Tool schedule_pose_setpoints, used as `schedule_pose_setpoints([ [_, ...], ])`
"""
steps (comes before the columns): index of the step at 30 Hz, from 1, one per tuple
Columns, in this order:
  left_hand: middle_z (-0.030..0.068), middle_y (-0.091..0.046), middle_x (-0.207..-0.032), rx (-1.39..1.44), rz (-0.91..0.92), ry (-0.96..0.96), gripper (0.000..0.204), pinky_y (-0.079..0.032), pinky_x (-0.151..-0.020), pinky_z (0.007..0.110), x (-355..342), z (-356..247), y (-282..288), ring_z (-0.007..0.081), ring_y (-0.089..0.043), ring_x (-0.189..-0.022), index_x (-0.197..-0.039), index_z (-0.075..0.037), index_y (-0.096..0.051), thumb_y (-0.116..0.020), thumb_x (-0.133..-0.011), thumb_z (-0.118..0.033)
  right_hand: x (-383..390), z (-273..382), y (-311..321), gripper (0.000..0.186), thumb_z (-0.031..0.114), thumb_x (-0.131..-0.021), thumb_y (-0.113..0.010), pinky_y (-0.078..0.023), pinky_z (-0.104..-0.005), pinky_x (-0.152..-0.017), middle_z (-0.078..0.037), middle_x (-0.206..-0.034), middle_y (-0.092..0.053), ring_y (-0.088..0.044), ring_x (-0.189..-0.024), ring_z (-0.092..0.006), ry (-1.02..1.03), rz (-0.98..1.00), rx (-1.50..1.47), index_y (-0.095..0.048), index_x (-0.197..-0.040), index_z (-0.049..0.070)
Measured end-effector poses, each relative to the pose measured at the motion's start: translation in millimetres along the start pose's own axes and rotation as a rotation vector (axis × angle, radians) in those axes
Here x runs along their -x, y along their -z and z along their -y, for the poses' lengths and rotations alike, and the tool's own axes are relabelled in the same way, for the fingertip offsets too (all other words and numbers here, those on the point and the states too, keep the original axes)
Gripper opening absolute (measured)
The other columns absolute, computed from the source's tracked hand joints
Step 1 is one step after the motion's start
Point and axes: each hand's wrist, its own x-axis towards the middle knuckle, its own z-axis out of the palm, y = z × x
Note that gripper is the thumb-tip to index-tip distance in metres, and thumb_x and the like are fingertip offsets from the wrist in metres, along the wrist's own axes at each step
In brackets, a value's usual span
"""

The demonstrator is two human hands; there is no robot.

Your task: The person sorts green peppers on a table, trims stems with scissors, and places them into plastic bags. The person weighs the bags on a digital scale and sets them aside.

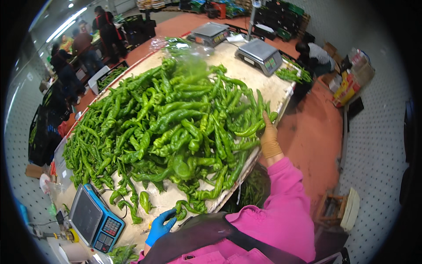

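Observation:
A large heap of long, wrinkled green peppers (176,119) covers the pale tabletop (154,200). At the table's right edge my right hand (269,140), in an orange-tan glove, is closed on a long green pepper (255,127), its thumb side up. My left hand (161,226), in a blue glove, is low at the near edge, fingers apart and holding nothing that I can see. Its fingertips are close beside a curled pepper (181,212); whether they touch it I cannot tell. A short, broad pepper (145,201) lies just beyond that hand.
A blue scale (96,218) stands at the near left. Two grey scales (260,55) sit at the far end, with plastic bags (184,47) beside them. Below the near right edge is a dark crate of peppers (252,189). People stand at the far left; another person bends at the right.

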Motion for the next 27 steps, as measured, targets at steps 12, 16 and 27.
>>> schedule_pose_setpoints([
  [12, 0.0133, -0.066, -0.122, -0.033, 0.072, -0.004, 0.041, -0.046, -0.100, 0.034, -2, -2, 5, 0.0211, -0.062, -0.115, -0.131, -0.001, -0.058, -0.065, -0.093, -0.012, 27, -13, 49, 0.061, 0.037, -0.076, -0.085, -0.052, -0.0337, -0.068, -0.010, -0.094, -0.066, -0.062, -0.079, -0.0206, 0.059, -0.176, 0.318, -0.063, -0.113, -0.005],
  [16, 0.0129, -0.066, -0.124, -0.057, 0.013, -0.014, 0.043, -0.047, -0.101, 0.034, -1, 6, 6, 0.0205, -0.062, -0.116, -0.132, -0.003, -0.059, -0.068, -0.093, -0.019, 45, -22, 19, 0.043, 0.020, -0.083, -0.077, -0.049, -0.0324, -0.079, -0.011, -0.107, -0.067, -0.062, -0.091, -0.0181, 0.189, 0.055, 0.461, -0.064, -0.115, -0.006],
  [27, 0.0125, -0.066, -0.125, -0.008, -0.073, -0.013, 0.043, -0.048, -0.099, 0.035, 12, 17, 7, 0.0227, -0.062, -0.116, -0.130, -0.005, -0.060, -0.066, -0.095, -0.027, 201, -78, -113, 0.049, 0.042, -0.085, -0.074, -0.053, -0.0353, -0.068, -0.017, -0.090, -0.069, -0.068, -0.076, -0.0241, 0.527, 1.152, 0.844, -0.063, -0.112, 0.003],
])
